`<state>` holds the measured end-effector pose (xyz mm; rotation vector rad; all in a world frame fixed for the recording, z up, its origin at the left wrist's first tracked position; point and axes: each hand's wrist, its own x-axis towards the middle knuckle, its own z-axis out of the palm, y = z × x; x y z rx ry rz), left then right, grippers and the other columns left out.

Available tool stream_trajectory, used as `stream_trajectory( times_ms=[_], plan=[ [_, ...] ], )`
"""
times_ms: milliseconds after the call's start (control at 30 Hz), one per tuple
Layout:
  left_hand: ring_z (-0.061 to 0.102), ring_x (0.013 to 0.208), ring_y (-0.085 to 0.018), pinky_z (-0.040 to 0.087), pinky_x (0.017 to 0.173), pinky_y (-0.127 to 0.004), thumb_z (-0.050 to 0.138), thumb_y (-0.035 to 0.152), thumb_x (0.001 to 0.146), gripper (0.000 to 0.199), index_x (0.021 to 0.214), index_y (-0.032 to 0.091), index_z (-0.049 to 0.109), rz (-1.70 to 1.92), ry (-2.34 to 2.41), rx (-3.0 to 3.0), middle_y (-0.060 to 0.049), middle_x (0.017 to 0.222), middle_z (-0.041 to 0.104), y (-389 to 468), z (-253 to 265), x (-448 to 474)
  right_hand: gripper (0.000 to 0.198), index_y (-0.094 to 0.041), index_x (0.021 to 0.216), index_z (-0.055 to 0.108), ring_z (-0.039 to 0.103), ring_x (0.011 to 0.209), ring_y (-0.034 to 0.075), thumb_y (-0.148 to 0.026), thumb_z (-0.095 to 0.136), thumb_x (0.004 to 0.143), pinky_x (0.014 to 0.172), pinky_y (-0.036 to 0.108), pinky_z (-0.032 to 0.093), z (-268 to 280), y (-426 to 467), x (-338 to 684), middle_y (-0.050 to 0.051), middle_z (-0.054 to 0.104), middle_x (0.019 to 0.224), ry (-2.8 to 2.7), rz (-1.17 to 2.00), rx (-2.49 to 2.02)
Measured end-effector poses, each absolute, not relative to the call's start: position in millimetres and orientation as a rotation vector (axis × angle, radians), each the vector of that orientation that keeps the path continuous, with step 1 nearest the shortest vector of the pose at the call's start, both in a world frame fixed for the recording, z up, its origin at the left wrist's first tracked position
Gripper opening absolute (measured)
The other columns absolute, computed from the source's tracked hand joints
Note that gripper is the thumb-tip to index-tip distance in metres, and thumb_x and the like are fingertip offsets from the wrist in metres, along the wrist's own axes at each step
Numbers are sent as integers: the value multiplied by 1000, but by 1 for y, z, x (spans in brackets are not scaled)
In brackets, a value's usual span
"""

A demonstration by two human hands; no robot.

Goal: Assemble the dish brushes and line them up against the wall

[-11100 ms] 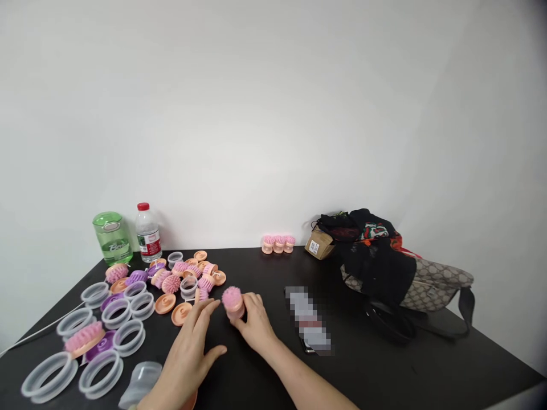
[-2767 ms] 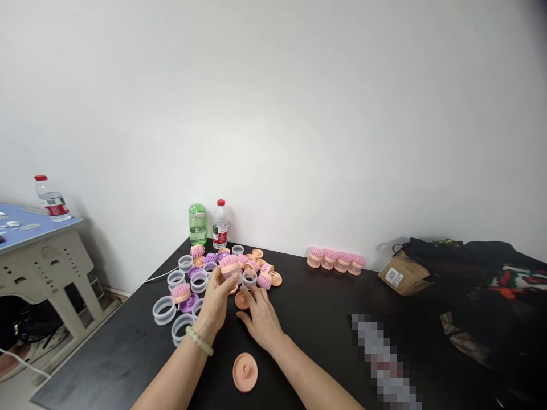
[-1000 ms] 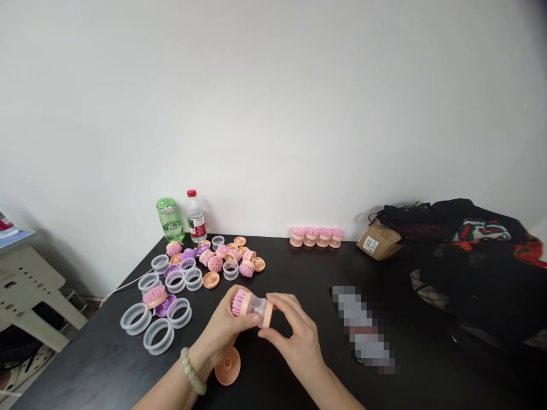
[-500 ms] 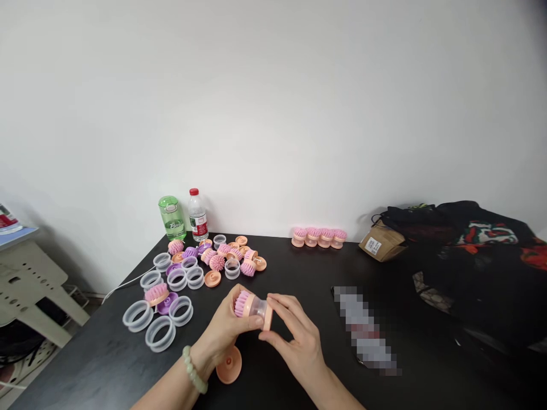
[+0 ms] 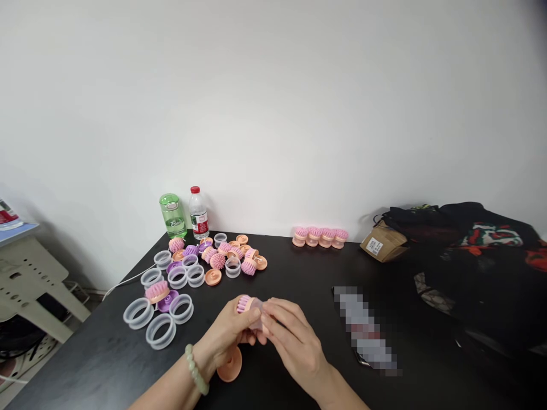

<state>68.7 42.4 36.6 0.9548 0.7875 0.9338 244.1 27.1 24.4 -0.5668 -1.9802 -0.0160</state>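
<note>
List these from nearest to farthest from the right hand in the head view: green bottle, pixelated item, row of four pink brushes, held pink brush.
From the right hand:
1. Held pink brush: touching, between both hands.
2. Pixelated item: lying flat, to the right.
3. Row of four pink brushes: beyond the hand, at the back.
4. Green bottle: back left corner.

Bare tabletop (image 5: 294, 273) from right fingers (image 5: 285, 320) to obstructing brush row (image 5: 313, 238).

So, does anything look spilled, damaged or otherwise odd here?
Yes: the flat object right of the right hand is mostly hidden by blocky pixels, unlike everything around it. No spill or damage shows.
</note>
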Motion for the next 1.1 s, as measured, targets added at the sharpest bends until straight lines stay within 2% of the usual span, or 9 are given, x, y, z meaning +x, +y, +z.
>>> stream_trajectory(
  times_ms=[133, 267, 367, 567, 667, 767, 833, 933, 1100],
  plan=[
    [58, 53, -11, 36, 48, -19, 77, 63, 69, 52, 75, 17, 54, 941, 777, 956, 0, 63, 61, 42, 36, 71, 60, -23, 146, 47, 62, 116, 28, 1, 56, 92, 91, 47, 59, 29, 29, 247, 13, 68, 121, -2017, -44, -560],
    [47, 55, -8, 36, 50, -20, 90, 50, 57, 55, 78, 20, 50, 1034, 815, 1033, 5, 66, 55, 40, 43, 69, 46, -21, 134, 57, 67, 97, 29, -35, 68, 92, 81, 47, 60, 26, 31, 247, 14, 70, 108, -1882, 31, -682],
    [44, 60, -9, 34, 54, -20, 94, 40, 50, 56, 78, 19, 51, 1084, 798, 1155, 5, 69, 54, 40, 45, 67, 44, -20, 115, 66, 67, 74, 24, -53, 68, 87, 66, 38, 60, 20, 32, 245, 9, 70, 88, -1751, 211, -787],
    [54, 71, -17, 41, 66, -26, 96, 30, 49, 58, 95, 23, 61, 1175, 894, 1458, 1, 82, 62, 44, 40, 61, 49, -18, 91, 66, 64, 52, 16, -66, 62, 84, 50, 28, 56, 15, 37, 237, 1, 65, 63, -1346, 1262, -965],
    [59, 85, -24, 45, 77, -31, 90, 26, 62, 40, 96, 23, 68, 1220, 882, 1760, -5, 95, 65, 42, 45, 59, 58, -14, 75, 61, 60, 45, 13, -72, 59, 83, 41, 23, 51, 16, 39, 235, 2, 63, 58, -1101, 1705, -904],
    [61, 91, -26, 46, 82, -33, 77, 22, 78, 19, 96, 24, 71, 1168, 770, 1936, -9, 102, 66, 38, 52, 59, 62, -11, 71, 62, 55, 39, 10, -72, 60, 81, 34, 18, 45, 17, 40, 235, 5, 64, 55, -1019, 1912, -930],
    [61, 90, -26, 46, 82, -33, 74, 22, 80, 15, 95, 24, 71, 1154, 774, 1957, -9, 101, 66, 37, 54, 60, 65, -11, 68, 62, 54, 37, 10, -75, 58, 80, 31, 17, 42, 17, 41, 234, 5, 62, 52, -1001, 1956, -977],
    [60, 85, -25, 45, 77, -32, 84, 23, 69, 29, 93, 24, 67, 1170, 953, 1875, -5, 95, 66, 37, 52, 63, 69, -12, 74, 63, 61, 44, 13, -80, 52, 81, 36, 20, 48, 17, 40, 233, 5, 63, 55, -1030, 1850, -972],
    [56, 75, -20, 43, 69, -28, 88, 25, 60, 46, 95, 23, 59, 1178, 1199, 1636, 1, 86, 62, 44, 43, 63, 63, -17, 112, 63, 68, 71, 19, -73, 54, 85, 55, 32, 59, 17, 40, 237, 9, 71, 90, -1130, 1532, -858]
  ],
)
